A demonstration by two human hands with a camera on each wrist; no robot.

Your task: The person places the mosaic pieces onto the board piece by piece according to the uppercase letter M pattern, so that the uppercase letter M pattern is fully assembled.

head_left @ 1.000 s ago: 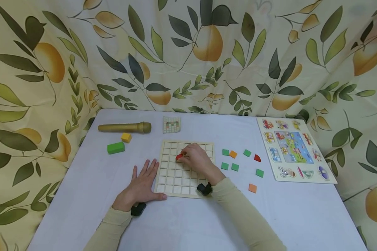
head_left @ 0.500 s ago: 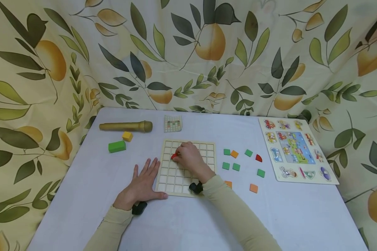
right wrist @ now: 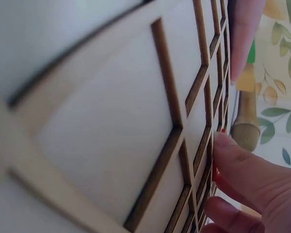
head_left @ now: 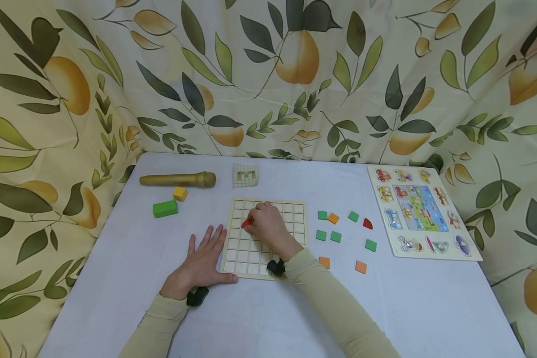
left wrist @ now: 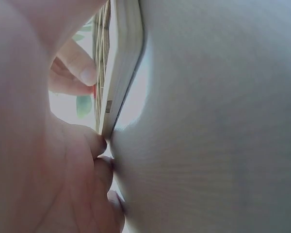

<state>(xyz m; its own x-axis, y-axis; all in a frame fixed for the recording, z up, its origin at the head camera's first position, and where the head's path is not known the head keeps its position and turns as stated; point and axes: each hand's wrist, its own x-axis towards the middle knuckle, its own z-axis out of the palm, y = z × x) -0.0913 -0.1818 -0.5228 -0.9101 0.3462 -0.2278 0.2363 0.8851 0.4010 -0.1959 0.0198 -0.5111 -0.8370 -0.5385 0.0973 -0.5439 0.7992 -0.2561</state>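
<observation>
Head view: my right hand (head_left: 268,224) pinches a small red tile (head_left: 246,223) low over the far-left cells of the wooden grid board (head_left: 295,219), while my left hand (head_left: 202,263) lies spread flat on the worktop (head_left: 130,258), thumb against the board's near-left corner. Left wrist view: the board's edge (left wrist: 122,63) sits beside my thumb, the red piece barely visible. Right wrist view: fingertips (right wrist: 233,150) hold a red sliver (right wrist: 222,130) at the grid; I judge it light, stiff and smooth, best gripped by its edges.

A wooden microphone (head_left: 177,179), yellow cube (head_left: 180,193) and green block (head_left: 165,209) lie at the table's left; a vehicle puzzle board (head_left: 422,213) lies at right before the leaf-print curtain (head_left: 268,74).
</observation>
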